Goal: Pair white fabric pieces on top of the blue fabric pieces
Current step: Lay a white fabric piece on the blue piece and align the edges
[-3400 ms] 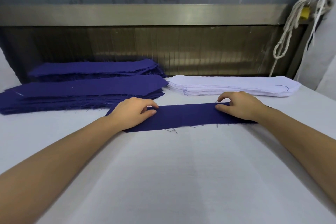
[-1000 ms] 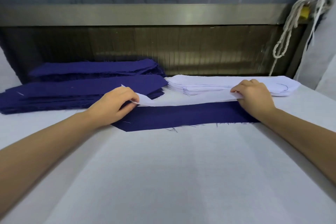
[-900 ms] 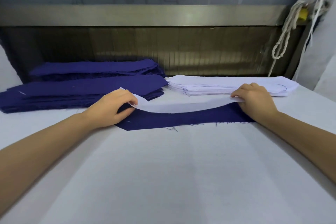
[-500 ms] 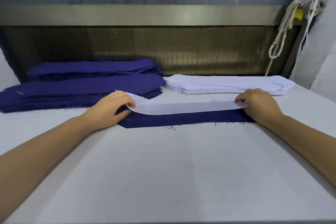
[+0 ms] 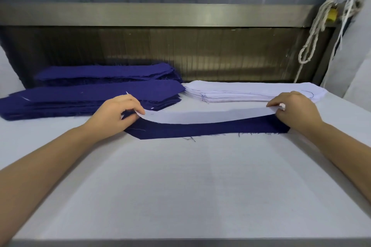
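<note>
- Left hand (image 5: 114, 114) and right hand (image 5: 295, 110) pinch the ends of a long white fabric strip (image 5: 200, 115).
- Below the fingers: a dark blue fabric strip (image 5: 200, 129).
- Beyond them: blue fabric stacks (image 5: 90, 94), white fabric stack (image 5: 251, 92).

bare table (image 5: 190, 186) nearside, fabric stacks (image 5: 96, 96) behind
</note>
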{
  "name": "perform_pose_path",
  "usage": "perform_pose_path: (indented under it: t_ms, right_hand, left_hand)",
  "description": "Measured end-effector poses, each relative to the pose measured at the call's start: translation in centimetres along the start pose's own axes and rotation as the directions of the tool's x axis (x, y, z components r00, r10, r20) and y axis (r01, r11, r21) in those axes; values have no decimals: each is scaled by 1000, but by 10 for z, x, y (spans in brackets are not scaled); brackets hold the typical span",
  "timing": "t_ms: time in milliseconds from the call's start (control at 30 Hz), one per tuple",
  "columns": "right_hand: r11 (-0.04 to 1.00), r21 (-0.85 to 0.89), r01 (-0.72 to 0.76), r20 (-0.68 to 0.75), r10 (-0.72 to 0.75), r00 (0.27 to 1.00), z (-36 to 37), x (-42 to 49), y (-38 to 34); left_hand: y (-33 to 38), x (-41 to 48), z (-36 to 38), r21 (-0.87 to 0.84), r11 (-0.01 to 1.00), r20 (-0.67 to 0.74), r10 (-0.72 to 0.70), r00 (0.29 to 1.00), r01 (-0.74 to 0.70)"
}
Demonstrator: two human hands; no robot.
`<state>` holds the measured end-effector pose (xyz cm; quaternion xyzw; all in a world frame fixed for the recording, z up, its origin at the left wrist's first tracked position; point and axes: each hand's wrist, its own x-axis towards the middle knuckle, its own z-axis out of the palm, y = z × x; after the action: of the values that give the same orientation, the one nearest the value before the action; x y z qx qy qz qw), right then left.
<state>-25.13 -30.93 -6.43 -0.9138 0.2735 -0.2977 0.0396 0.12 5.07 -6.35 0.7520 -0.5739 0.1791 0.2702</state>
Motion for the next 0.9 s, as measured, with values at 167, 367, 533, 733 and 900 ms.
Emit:
perform_pose_path:
  t_ms: [167,367,533,733,900]
  right_hand:
    - [996,61,-61,92,56,994,-4,1,11]
    - [968,227,-106,110,83,991,-1,3,10]
    - [898,379,-224,146,181,973,-2,2,9]
    - [757,600,-260,153,211,966,1,3,10]
    - [775,593,-216,155,153,976,3,2,11]
  left_hand:
    - [-4,-2,-2,-86,993,117,-77,990,87]
    - [-8,-2,-4,-113,971,81,-201,976,209]
    - [-11,-1,0,-215,914,47,-342,939,344]
    - [-14,2,0,-272,855,40,-448,893,441]
    - [-13,2,-1,-344,814,69,-475,877,468]
